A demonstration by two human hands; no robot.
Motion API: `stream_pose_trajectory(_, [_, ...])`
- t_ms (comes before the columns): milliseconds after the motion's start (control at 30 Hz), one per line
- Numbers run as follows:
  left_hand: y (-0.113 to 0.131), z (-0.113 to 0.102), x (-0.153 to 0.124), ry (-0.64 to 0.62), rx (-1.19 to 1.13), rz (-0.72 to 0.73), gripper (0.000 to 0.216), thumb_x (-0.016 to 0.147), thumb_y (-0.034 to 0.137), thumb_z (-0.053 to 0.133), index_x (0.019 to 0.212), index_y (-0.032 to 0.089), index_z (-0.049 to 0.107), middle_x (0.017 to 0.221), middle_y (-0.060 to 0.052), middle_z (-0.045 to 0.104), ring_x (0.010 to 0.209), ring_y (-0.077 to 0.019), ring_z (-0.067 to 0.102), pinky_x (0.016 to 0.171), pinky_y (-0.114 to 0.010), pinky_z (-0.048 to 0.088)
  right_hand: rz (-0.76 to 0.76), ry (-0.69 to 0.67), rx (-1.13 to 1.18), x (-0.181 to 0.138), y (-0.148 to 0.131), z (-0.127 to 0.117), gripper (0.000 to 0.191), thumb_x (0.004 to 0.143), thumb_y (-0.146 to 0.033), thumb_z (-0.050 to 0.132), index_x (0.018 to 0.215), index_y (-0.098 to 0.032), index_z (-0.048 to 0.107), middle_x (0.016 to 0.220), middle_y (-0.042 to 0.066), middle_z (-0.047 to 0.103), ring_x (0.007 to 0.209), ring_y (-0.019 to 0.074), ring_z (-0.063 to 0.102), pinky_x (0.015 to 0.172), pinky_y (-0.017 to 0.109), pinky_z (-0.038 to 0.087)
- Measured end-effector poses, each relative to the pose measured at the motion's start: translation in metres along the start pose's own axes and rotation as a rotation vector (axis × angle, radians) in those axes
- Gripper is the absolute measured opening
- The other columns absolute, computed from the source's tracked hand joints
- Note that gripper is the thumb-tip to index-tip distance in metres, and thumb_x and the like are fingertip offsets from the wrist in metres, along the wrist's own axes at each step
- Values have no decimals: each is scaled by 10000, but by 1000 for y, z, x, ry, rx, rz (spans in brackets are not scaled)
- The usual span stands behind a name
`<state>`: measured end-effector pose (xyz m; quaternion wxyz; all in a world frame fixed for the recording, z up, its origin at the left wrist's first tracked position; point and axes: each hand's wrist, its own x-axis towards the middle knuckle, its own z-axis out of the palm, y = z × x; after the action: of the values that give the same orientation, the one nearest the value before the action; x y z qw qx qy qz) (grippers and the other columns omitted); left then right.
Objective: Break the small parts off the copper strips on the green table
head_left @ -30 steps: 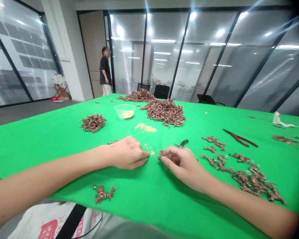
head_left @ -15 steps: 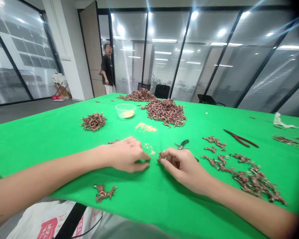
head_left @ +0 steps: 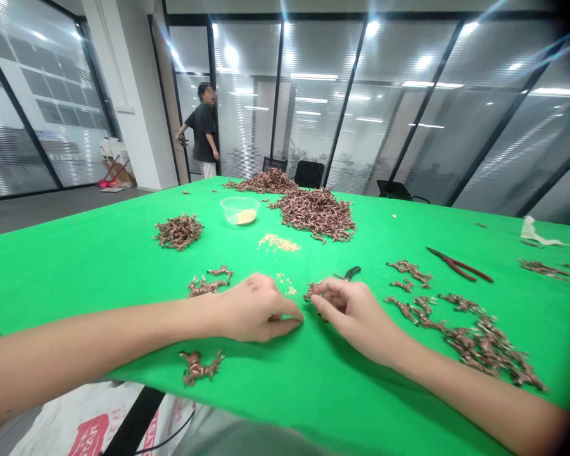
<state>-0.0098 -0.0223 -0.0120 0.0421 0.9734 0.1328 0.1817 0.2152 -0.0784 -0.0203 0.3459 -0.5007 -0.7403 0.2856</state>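
My right hand (head_left: 354,310) pinches a small brown animal figurine (head_left: 310,291) between thumb and fingertips, just above the green cloth. Left of it, my left hand (head_left: 263,310) is closed, thumb and forefinger together; whatever lies at their tips is too small to name. A few tiny pale beads (head_left: 289,290) lie scattered beyond the gap between the hands. Partly hidden behind my right hand is a black-handled hand tool (head_left: 353,273). More brown figurines (head_left: 206,286) rest beyond my left wrist, and a single striped figurine (head_left: 200,367) sits nearer the table edge.
A clear bowl (head_left: 240,211) holds pale beads, with a loose bead pile (head_left: 279,242) in front. Large figurine heaps (head_left: 316,214) stand at the back, a smaller heap (head_left: 178,232) at left. Red-handled pliers (head_left: 460,263) lie right. A person (head_left: 204,130) stands by the door.
My left hand has moved right and nearer to me, its thumb and forefinger closing. My right hand and the figurine shifted slightly right. The person in the background now reaches to the door.
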Motion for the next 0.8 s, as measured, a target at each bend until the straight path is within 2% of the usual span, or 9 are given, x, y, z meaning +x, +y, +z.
stream_pose_trajectory(167, [1,0,3,85,-103,-152,184,900,296,616,849,175,746,467,51,553,423,-66,448,495,-191,319,13,-12,23,2,3,-1,241,960,-384,543,854,-175,599,624,-30,494,573,132,436,519,268,320])
stream_pose_trajectory(267, [3,-1,5,141,-158,-263,192,909,294,592,916,151,721,475,66,519,429,-62,419,507,-185,329,5,-21,21,2,3,-1,236,967,-383,540,871,-176,599,630,-30,498,577,132,431,522,269,315])
stream_pose_trajectory(333, [5,-2,6,183,-196,-337,214,918,301,582,1000,147,707,517,61,549,455,-69,444,520,-190,344,-8,-29,26,1,2,-1,233,971,-382,542,875,-177,598,627,-33,496,572,130,428,518,267,313])
stream_pose_trajectory(433, [9,-2,10,243,-287,-419,256,923,342,598,1050,147,705,693,4,688,599,-100,590,583,-202,415,-37,-38,32,-1,0,0,219,978,-375,544,898,-181,608,631,-32,512,572,130,441,518,263,321])
stream_pose_trajectory(567, [12,-1,13,252,-496,-400,299,906,387,645,1077,157,732,955,-58,766,842,-158,697,643,-214,490,-78,-21,30,-2,-4,2,200,988,-359,542,930,-187,625,643,-28,545,569,127,466,525,257,347])
stream_pose_trajectory(700, [9,3,14,254,-664,-363,268,908,354,663,1059,155,759,945,-59,792,816,-161,718,682,-230,525,-90,-26,27,-3,-6,2,175,990,-329,543,922,-185,616,717,-3,634,574,123,537,549,250,410])
stream_pose_trajectory(800, [6,5,15,270,-732,-411,243,893,320,682,1014,130,771,899,-68,797,762,-162,718,701,-244,547,-89,-39,9,-4,-9,3,150,992,-296,525,989,-181,620,766,10,672,572,122,564,545,245,425])
